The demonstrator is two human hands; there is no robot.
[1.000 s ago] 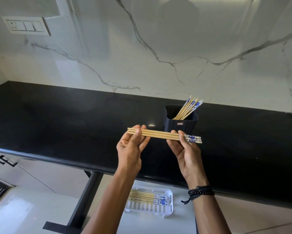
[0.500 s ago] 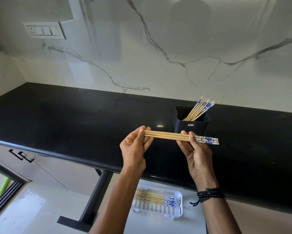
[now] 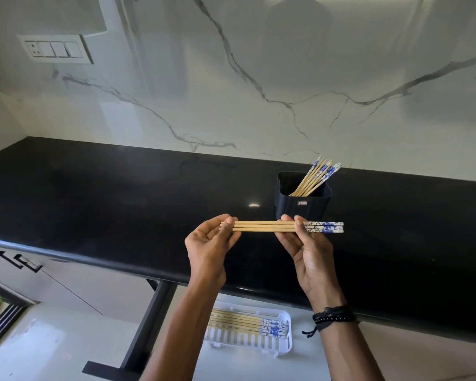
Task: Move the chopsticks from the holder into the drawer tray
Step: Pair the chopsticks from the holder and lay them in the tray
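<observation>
Chopsticks [image 3: 264,226], prob. three, are held level betw. both hands: plain tips pinched by left hand [image 3: 208,243], patterned end by right hand [image 3: 308,248]. Holder [image 3: 289,209] w/ more sticks [image 3: 318,176] is seen just behind right hand; tray [image 3: 245,345] lies below both wrists.

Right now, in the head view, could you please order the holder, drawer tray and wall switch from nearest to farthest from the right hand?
1. holder, just behind the right hand.
2. drawer tray, below in the open drawer.
3. wall switch, far upper left.
</observation>
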